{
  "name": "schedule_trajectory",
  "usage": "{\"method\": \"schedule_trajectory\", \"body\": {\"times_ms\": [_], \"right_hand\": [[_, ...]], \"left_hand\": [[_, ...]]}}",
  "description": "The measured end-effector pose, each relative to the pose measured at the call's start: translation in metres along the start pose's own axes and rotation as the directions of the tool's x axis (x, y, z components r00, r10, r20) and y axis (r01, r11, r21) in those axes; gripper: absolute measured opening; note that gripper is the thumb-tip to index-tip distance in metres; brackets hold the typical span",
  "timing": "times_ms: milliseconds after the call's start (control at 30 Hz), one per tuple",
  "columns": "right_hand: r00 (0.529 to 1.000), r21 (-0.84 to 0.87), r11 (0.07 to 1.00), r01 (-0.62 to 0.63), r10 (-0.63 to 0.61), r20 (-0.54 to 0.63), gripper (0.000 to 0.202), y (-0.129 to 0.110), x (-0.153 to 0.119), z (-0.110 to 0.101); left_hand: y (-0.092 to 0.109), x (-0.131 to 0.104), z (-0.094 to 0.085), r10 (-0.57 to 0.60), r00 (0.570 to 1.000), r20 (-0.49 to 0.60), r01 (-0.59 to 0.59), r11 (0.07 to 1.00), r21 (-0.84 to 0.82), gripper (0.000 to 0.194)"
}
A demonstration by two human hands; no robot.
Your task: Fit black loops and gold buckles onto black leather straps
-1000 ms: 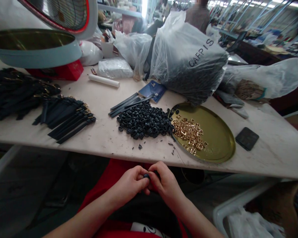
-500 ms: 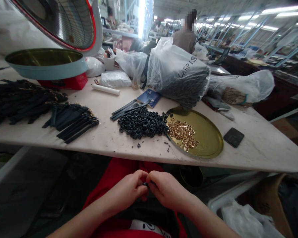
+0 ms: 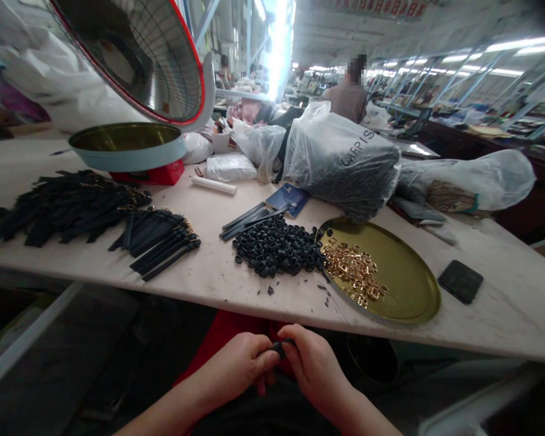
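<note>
Below the table's front edge, my left hand (image 3: 249, 363) and my right hand (image 3: 309, 362) meet over my lap. Both pinch a small dark piece (image 3: 279, 348), partly hidden by the fingers; its exact shape is too small to tell. On the table beyond them lies a pile of small black loops (image 3: 277, 247). Beside it, gold-coloured buckles (image 3: 352, 269) are heaped on the left part of a round gold tray (image 3: 406, 284). Several flat black strips (image 3: 245, 221) rest behind the loops.
Bundles of black straps (image 3: 163, 239) lie on the left of the table (image 3: 200, 303). Behind stand a fan heater (image 3: 140, 54), a blue oval tin (image 3: 127, 151) and a stuffed plastic bag (image 3: 345, 157). A black flat object (image 3: 461, 281) is at right. A person (image 3: 349, 97) is farther back.
The camera view has shifted, so the table sits lower and farther right. My hands have drawn slightly apart at the fingertips, and more of the dark piece shows between them.
</note>
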State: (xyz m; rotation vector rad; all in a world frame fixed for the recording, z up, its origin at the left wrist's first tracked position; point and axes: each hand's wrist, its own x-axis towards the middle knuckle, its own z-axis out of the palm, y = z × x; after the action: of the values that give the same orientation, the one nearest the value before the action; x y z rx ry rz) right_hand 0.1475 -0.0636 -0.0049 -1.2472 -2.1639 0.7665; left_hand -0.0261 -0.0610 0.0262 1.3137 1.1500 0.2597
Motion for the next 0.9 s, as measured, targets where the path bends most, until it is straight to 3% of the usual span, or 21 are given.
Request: {"method": "schedule_trajectory", "body": {"times_ms": [200, 433, 733, 900], "right_hand": [[0.996, 0.048, 0.999, 0.006, -0.01, 0.094, 0.015, 0.0, 0.019, 0.006], [1.0, 0.091, 0.996, -0.002, 0.002, 0.005, 0.018, 0.006, 0.048, 0.018], [0.995, -0.007, 0.999, 0.032, -0.032, -0.099, 0.018, 0.008, 0.07, 0.026], [0.995, 0.04, 0.998, 0.055, -0.051, -0.089, 0.018, 0.01, 0.075, 0.032]], "left_hand": [[-0.001, 0.009, -0.011, -0.002, 1.0, 0.005, 0.002, 0.999, 0.037, 0.019], [0.009, 0.009, -0.048, -0.016, 1.0, -0.013, 0.016, 1.0, 0.019, 0.024], [-0.008, 0.031, -0.055, -0.053, 0.995, -0.09, 0.044, 0.993, -0.106, 0.022], [0.0, 0.029, -0.067, -0.09, 0.995, -0.032, 0.081, 0.974, -0.212, 0.017]]}}
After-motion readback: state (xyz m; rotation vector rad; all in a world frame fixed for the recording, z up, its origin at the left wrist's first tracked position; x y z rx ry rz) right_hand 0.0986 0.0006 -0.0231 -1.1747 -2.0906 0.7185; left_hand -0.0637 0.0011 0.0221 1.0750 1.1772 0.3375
